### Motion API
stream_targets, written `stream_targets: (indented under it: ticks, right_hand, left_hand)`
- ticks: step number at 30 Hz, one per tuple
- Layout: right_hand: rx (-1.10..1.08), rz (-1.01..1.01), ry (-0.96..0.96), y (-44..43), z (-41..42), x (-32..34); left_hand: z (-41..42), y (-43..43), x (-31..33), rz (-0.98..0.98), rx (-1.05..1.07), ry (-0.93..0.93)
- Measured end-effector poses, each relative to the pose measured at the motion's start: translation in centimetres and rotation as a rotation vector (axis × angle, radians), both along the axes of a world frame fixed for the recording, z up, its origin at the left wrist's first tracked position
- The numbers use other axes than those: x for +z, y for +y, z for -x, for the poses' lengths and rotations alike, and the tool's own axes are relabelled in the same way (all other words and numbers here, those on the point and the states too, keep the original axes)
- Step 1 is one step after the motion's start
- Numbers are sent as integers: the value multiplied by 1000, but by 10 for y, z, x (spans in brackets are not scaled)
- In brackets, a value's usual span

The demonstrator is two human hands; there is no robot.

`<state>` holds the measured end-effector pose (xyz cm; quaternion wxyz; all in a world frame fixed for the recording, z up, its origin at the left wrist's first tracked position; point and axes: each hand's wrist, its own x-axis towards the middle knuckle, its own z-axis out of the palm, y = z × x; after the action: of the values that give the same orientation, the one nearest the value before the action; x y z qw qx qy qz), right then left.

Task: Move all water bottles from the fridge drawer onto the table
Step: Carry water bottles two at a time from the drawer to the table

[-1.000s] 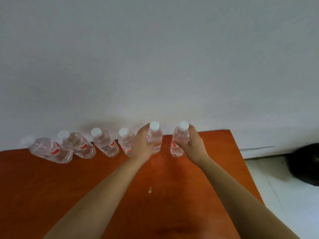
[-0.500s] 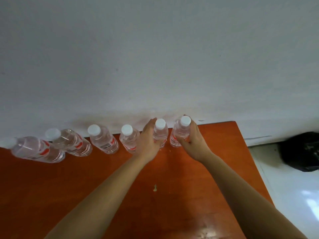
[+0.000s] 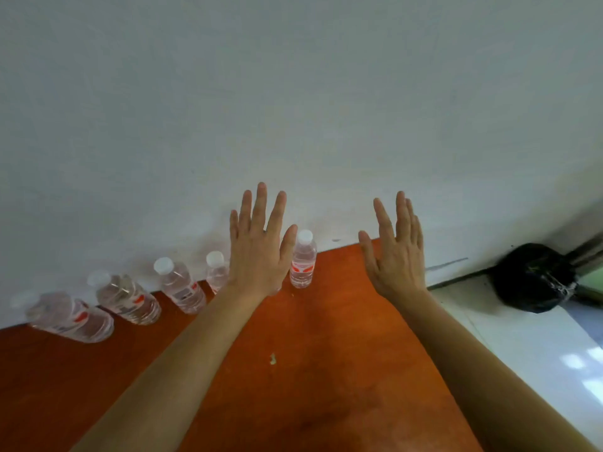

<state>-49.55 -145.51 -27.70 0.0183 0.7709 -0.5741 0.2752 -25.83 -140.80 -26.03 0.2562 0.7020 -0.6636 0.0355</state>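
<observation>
Our left hand (image 3: 256, 256) and right hand (image 3: 396, 259) hover empty and spread flat above the desk (image 3: 326, 386), where the water bottles (image 3: 303, 261) stand rowed against the wall (image 3: 293, 93), likely keeping the front free.

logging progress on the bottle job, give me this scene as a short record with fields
left hand: open, fingers straight and spread, raised over the table, holds nothing
right hand: open, fingers straight, holds nothing
bottles in view: five clear plastic water bottles with white caps and red labels, in a row along the white wall; the left hand covers part of the row
rightmost bottle: upright, gripped by neither hand
surface: orange-brown wooden table, small pale scrap on it
floor at right: black bag
</observation>
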Motion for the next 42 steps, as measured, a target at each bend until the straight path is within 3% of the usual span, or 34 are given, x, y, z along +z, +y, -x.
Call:
stream_targets:
  ticks: [5,10,20,26,32,42]
  right_hand:
    - [-135,105,11,48,80,42]
    - [-332,174,30,141,201,74]
    - [-909,211,124,481,497,85]
    - [-1202,177,131,635,603,87]
    - [-1428,102,125,720,681,64]
    - [-1658,-56,137,800,852,56]
  left_hand:
    - [69,17,52,60,-107,-66]
    - [193,53,89,145,-308,-75]
    - [518,259,106,233,-805,-129]
    - [664,372,104,283,-1069,-223]
    - [796,434,78,283,-1311,-217]
    - [1046,500,62,212,-1529,-241]
